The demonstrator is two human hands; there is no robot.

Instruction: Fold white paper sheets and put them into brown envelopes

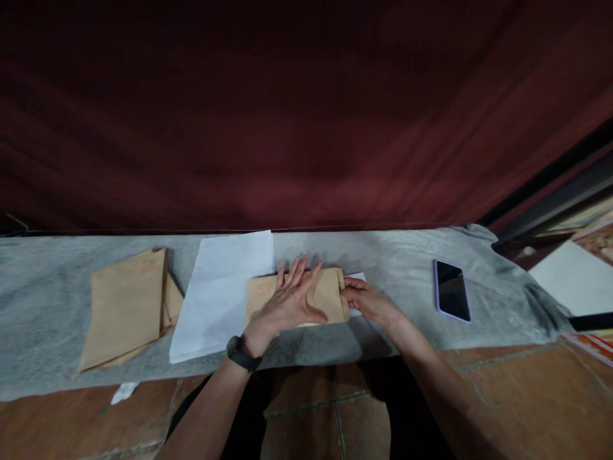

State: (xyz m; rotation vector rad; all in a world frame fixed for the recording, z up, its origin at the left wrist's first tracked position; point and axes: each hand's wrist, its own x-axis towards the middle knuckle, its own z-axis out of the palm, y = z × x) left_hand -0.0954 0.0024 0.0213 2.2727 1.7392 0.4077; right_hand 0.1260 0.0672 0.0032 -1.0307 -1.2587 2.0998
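Envelope (335,294) lay under my left hand (288,305), fingers spread wide, on the counter (397,255); my right hand (368,300), grip unclear, was at its open end, beside white paper (359,276).

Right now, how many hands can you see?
2. The left hand is spread over a brown envelope. The right hand is at its right end, where white paper sticks out.

A grey cloth-covered surface (393,255) carries a row of things — brown envelopes (124,306) in a loose pile, then white paper sheets (225,294). One brown envelope (330,294) lies beside them — and well apart, a phone (452,291).
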